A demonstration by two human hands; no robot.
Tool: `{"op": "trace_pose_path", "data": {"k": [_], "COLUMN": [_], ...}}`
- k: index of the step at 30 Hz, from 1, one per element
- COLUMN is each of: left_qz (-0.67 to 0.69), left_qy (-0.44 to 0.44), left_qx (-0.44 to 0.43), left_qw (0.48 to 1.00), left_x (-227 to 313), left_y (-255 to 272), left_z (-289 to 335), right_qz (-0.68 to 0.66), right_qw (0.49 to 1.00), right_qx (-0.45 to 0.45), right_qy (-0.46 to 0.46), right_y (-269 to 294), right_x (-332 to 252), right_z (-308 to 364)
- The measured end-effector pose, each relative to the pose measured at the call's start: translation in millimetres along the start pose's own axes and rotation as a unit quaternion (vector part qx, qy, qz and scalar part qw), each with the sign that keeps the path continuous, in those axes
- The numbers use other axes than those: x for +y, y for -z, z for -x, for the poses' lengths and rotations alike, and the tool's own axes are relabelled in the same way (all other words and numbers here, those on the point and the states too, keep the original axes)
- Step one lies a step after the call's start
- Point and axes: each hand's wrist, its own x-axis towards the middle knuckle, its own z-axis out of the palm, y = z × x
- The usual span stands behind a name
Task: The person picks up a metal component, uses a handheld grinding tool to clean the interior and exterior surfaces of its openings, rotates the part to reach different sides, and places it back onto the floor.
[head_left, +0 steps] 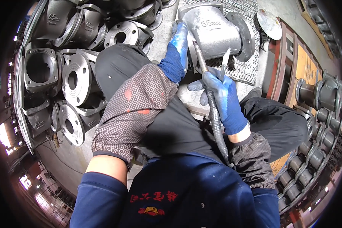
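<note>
Fingers of the left hand meet the grey casting on metal mesh — closure hidden; the right hand grips a hosed tool, pale stick alongside. Apparent step: tooling the casting's edge — next calls for steadiness.

Head view: left fisheye, head-worn, facing down past the torso (close, lower centre) to the casting (farther, upper centre); straight edges bowing toward left and right rims.

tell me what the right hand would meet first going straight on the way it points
Most likely the grey metal casting just ahead of the right hand, though depth is hard to judge.
</note>
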Motion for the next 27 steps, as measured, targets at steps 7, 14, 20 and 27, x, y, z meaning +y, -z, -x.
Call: {"op": "trace_pose_path", "data": {"k": [7, 14, 20, 27], "left_qz": [-0.033, -0.078, 0.001, -0.009], "left_qy": [-0.021, -0.060, -0.033, -0.047], "left_qx": [-0.045, -0.001, 0.004, -0.035], "left_qw": [0.998, 0.995, 0.999, 0.998], "left_x": [-5.7, -12.2, 1.4, 0.9], "left_y": [8.6, 21.3, 1.0, 0.6], "left_z": [-1.0, -12.3, 5.9, 12.7], "right_qz": [-0.062, 0.008, 0.014, 0.087], "right_qw": [0.997, 0.999, 0.998, 0.987], "right_qx": [0.017, -0.021, -0.017, -0.116], "right_qy": [-0.031, -0.045, -0.052, -0.073], "right_y": [-3.4, -2.3, 17.8, 44.8], "right_x": [-9.0, -14.4, -8.4, -28.3], "right_z": [-5.9, -0.9, 2.0, -17.9]}}
